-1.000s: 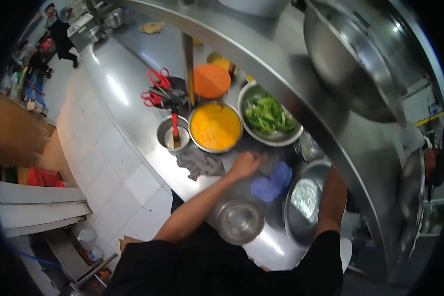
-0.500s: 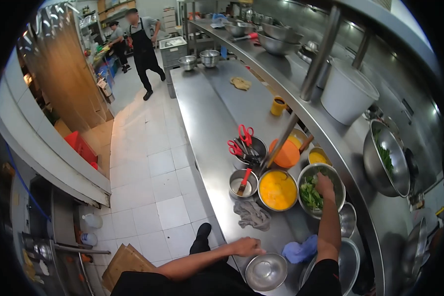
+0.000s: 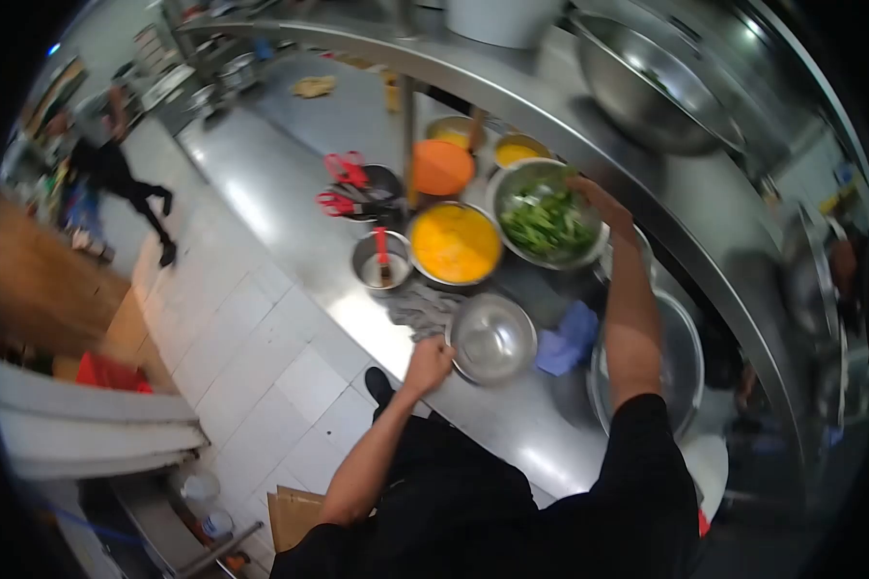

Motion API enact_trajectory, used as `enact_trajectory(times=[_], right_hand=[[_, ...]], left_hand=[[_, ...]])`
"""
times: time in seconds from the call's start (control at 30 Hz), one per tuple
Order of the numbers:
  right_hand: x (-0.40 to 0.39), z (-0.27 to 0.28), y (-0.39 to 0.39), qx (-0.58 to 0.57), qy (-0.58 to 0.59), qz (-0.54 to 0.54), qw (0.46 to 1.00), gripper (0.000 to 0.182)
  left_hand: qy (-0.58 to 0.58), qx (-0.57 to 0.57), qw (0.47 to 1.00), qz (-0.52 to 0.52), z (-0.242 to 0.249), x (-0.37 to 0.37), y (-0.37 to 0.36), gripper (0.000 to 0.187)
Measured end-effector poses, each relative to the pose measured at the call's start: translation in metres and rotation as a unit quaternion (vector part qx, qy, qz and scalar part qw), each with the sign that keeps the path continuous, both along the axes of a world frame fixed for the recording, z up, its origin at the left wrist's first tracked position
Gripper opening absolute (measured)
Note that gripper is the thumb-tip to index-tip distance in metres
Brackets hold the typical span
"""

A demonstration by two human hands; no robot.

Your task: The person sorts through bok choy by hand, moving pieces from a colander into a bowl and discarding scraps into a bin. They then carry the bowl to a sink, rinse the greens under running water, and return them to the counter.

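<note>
My left hand (image 3: pixel 429 365) is closed on the rim of a small steel bowl (image 3: pixel 493 340) with nothing in it. That bowl is between a crumpled grey cloth (image 3: pixel 425 309) and a blue cloth (image 3: pixel 568 338). Over the right side of a larger steel bowl (image 3: pixel 550 259), my right hand (image 3: pixel 599 201) has its fingers closed at the chopped leafy greens (image 3: pixel 546 217); blur hides the fingertips. Beside it stands a pot of beaten egg (image 3: pixel 455 243). A steel pot (image 3: pixel 367 261) holds a red-handled brush (image 3: pixel 383 256).
Red-handled scissors (image 3: pixel 343 183) stand in a container behind the brush pot. An orange bowl (image 3: pixel 442 167) sits near a shelf post. The steel shelf (image 3: pixel 550 106) overhangs the right side. A large basin (image 3: pixel 681 367) is by my right arm. Another person (image 3: pixel 121 174) is on the floor at far left.
My left hand has taken hold of the small steel bowl and brought it forward beside the grey cloth. My right hand has shifted toward the greens bowl's right rim. The whole view has turned.
</note>
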State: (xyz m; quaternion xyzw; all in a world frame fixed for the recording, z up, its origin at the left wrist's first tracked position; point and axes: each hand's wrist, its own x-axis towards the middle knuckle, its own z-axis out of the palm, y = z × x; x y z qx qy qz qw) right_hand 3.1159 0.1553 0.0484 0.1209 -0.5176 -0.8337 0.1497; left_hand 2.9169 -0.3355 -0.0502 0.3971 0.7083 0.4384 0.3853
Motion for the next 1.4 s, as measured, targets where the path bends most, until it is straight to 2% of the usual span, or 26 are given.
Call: enact_trajectory(times=[0.03,0.07,0.1,0.13,0.17,0.23,0.27,0.37,0.4,0.47,0.5,0.57,0.63,0.67,0.7,0.73,0.77,0.97,1.07,1.13,1.17,1.23,1.27,1.33,1.37,1.4], right_hand=[[0.008,0.0,-0.011,0.361,-0.056,-0.044,0.93,0.029],[0.007,0.0,-0.022,0.672,-0.113,-0.068,0.729,0.027],[0.002,0.002,-0.031,0.889,-0.155,-0.071,0.425,0.025],[0.0,0.004,-0.035,0.981,-0.173,-0.056,0.062,0.023],[0.002,0.007,-0.039,0.981,-0.179,-0.055,0.059,0.023],[0.006,0.014,-0.046,0.961,-0.2,-0.107,0.16,0.021],[0.006,0.015,-0.053,0.946,-0.207,-0.132,0.212,0.02],[0.005,0.007,-0.087,0.875,-0.227,-0.204,0.376,0.016],[0.003,0.01,-0.1,0.874,-0.225,-0.201,0.38,0.016],[-0.008,0.032,-0.134,0.92,-0.216,-0.169,0.28,0.025],[-0.017,0.049,-0.159,0.92,-0.212,-0.17,0.282,0.025],[-0.035,0.083,-0.218,0.917,-0.271,-0.134,0.258,0.026],[-0.043,0.093,-0.26,0.949,-0.266,-0.112,0.123,0.03],[-0.041,0.079,-0.267,0.955,-0.268,-0.082,0.094,0.032],[-0.044,0.065,-0.272,0.961,-0.263,-0.057,0.063,0.034],[-0.049,0.082,-0.293,0.957,-0.291,0.003,0.0,0.036],[-0.05,0.064,-0.301,0.948,-0.292,-0.055,-0.115,0.037],[-0.048,0.047,-0.354,0.935,-0.294,-0.007,-0.198,0.023],[-0.043,0.036,-0.351,0.925,-0.275,0.047,-0.256,0.017],[-0.039,0.028,-0.341,0.945,-0.268,0.041,-0.183,0.012],[-0.041,0.027,-0.338,0.947,-0.258,0.022,-0.19,0.012],[-0.044,0.023,-0.336,0.96,-0.259,-0.101,-0.023,0.01],[-0.039,0.015,-0.341,0.963,-0.249,-0.102,-0.026,0.01],[-0.057,0.013,-0.335,0.938,-0.274,-0.165,0.132,0.01],[-0.059,0.012,-0.339,0.938,-0.27,-0.179,0.125,0.011],[-0.064,0.02,-0.35,0.922,-0.273,-0.228,0.156,0.012]], left_hand=[[-0.058,-0.005,0.998,0.017,0.006,0.001,0.004,0.032],[-0.07,-0.003,0.997,0.015,0.005,0.004,0.006,0.035],[-0.082,0.0,0.996,0.019,0.004,0.006,0.008,0.037],[-0.1,-0.024,0.995,0.01,0.0,0.006,0.009,0.037],[-0.103,-0.023,0.994,0.004,0.0,0.004,0.008,0.037],[-0.021,-0.023,1.0,-0.002,0.002,0.002,0.006,0.031],[0.115,-0.04,0.992,0.018,0.025,0.003,0.003,0.026],[0.154,0.021,0.986,0.053,0.069,-0.003,0.014,0.025],[0.132,0.075,0.988,0.022,0.096,-0.007,0.03,0.023],[0.122,0.186,0.975,-0.002,0.136,-0.014,0.068,0.019],[0.132,0.243,0.961,0.001,0.148,-0.014,0.084,0.019],[-0.008,0.262,0.965,-0.03,0.171,-0.016,0.112,0.032],[-0.144,0.254,0.953,-0.082,0.172,-0.015,0.134,0.043],[-0.245,0.247,0.929,-0.129,0.168,-0.011,0.138,0.048],[-0.202,0.213,0.942,-0.165,0.158,-0.01,0.138,0.049],[-0.246,0.221,0.935,-0.126,0.149,0.001,0.134,0.048],[-0.235,0.237,0.936,-0.113,0.14,0.007,0.127,0.043],[-0.176,0.256,0.95,-0.018,0.107,0.036,0.078,0.036],[-0.14,0.222,0.964,-0.049,0.097,0.031,0.067,0.034],[-0.084,0.233,0.968,-0.049,0.089,0.029,0.062,0.034],[-0.013,0.254,0.966,-0.054,0.084,0.027,0.061,0.034],[0.008,0.251,0.965,-0.077,0.087,0.023,0.057,0.036],[-0.008,0.247,0.967,-0.061,0.084,0.026,0.053,0.037],[-0.006,0.236,0.97,-0.059,0.086,0.014,0.058,0.038],[-0.012,0.22,0.974,-0.06,0.084,0.014,0.056,0.038],[0.004,0.226,0.973,-0.041,0.08,0.016,0.056,0.038]])
